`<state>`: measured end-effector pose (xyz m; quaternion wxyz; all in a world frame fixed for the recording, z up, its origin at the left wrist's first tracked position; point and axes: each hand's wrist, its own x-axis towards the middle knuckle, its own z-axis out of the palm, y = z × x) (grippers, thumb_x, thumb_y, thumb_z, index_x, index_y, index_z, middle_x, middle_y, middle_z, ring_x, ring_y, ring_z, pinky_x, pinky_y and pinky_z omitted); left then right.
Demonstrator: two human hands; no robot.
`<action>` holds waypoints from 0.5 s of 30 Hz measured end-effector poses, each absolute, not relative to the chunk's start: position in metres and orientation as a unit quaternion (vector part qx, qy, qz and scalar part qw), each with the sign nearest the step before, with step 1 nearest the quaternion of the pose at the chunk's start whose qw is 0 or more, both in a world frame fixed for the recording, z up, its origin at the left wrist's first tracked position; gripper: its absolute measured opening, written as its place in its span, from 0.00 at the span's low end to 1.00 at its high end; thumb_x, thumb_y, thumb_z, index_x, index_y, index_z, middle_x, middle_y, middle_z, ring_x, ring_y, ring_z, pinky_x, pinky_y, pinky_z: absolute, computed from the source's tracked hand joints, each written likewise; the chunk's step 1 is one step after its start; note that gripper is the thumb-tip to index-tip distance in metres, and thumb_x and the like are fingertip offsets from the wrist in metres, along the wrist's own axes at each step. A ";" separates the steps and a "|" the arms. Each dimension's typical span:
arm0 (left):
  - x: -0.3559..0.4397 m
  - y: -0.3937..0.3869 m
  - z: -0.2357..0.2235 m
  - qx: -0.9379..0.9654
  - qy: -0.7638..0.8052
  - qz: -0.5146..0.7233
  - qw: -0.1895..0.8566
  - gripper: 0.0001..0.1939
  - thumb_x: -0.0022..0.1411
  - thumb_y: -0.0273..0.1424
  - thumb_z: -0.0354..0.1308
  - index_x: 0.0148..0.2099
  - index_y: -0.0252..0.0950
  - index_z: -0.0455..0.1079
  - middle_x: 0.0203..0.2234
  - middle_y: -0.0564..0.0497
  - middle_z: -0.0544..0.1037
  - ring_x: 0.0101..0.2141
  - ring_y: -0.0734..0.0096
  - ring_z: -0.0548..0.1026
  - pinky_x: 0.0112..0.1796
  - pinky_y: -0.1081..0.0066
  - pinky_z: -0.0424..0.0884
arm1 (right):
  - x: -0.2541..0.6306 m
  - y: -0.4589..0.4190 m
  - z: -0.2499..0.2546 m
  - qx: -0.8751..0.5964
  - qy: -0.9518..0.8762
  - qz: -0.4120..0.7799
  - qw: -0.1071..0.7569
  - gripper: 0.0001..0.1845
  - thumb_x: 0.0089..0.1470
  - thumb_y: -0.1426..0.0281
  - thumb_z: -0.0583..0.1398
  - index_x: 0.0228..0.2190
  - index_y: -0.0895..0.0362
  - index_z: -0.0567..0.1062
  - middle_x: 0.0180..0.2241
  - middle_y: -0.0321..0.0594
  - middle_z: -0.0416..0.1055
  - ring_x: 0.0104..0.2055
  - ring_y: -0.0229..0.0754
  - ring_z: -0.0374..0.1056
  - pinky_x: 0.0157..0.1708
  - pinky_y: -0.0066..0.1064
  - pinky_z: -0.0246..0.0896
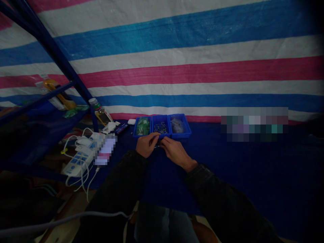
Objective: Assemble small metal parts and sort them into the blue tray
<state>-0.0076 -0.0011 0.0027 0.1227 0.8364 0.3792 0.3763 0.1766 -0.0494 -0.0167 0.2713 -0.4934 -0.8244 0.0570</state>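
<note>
My left hand (147, 145) and my right hand (175, 151) meet just in front of three blue bins, fingers pinched close together. Something small and shiny shows between the fingertips, too small and dark to name. Behind my hands, the middle blue bin (160, 118) has several small metal pieces (163, 128) that look like screws or pins. To its left, a blue bin holds green plastic packets (143, 126). The right-hand bin (182, 135) contains clear plastic bags (177, 125).
Left of my arms lie a white power strip (77, 165) with tangled cables and a lit phone (105, 150). A bottle (102, 113) stands by the blue metal frame (58, 57). A striped sheet (177, 74) hangs behind the blue table (240, 175). Blurred items sit at right.
</note>
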 end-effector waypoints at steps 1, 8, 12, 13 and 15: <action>-0.007 -0.001 0.002 0.840 0.374 0.372 0.126 0.13 0.72 0.36 0.54 0.49 0.37 0.77 0.29 0.52 0.81 0.24 0.75 0.74 0.30 0.74 0.68 | 0.179 -0.049 -0.016 -0.505 -0.813 0.054 0.285 0.07 0.68 0.72 0.52 0.40 0.54 0.70 0.40 0.42 0.73 0.42 0.45 0.71 0.39 0.33 0.63; -0.006 0.001 0.001 0.852 0.359 0.361 0.124 0.12 0.71 0.35 0.56 0.45 0.36 0.78 0.36 0.48 0.83 0.32 0.70 0.79 0.37 0.71 0.74 | 0.185 -0.049 -0.016 -0.546 -0.741 0.071 0.384 0.08 0.70 0.69 0.50 0.39 0.51 0.69 0.38 0.41 0.73 0.40 0.46 0.72 0.40 0.35 0.64; -0.007 0.001 0.003 0.875 0.324 0.328 0.148 0.11 0.72 0.34 0.54 0.44 0.36 0.77 0.38 0.48 0.83 0.36 0.69 0.80 0.40 0.70 0.74 | 0.183 -0.050 -0.019 -0.537 -0.724 0.102 0.420 0.08 0.69 0.68 0.50 0.40 0.52 0.69 0.38 0.41 0.74 0.41 0.46 0.73 0.43 0.35 0.65; -0.006 0.002 0.003 0.879 0.317 0.322 0.154 0.11 0.72 0.33 0.54 0.44 0.36 0.77 0.38 0.47 0.83 0.37 0.68 0.80 0.42 0.69 0.74 | 0.183 -0.050 -0.020 -0.534 -0.721 0.110 0.427 0.08 0.69 0.68 0.51 0.40 0.52 0.70 0.38 0.41 0.75 0.41 0.46 0.73 0.44 0.35 0.65; -0.006 0.002 0.003 0.880 0.312 0.321 0.160 0.11 0.72 0.33 0.54 0.45 0.36 0.77 0.39 0.47 0.82 0.38 0.67 0.80 0.43 0.69 0.73 | 0.184 -0.050 -0.021 -0.524 -0.719 0.125 0.439 0.08 0.69 0.68 0.52 0.41 0.52 0.71 0.39 0.41 0.76 0.42 0.45 0.74 0.45 0.35 0.66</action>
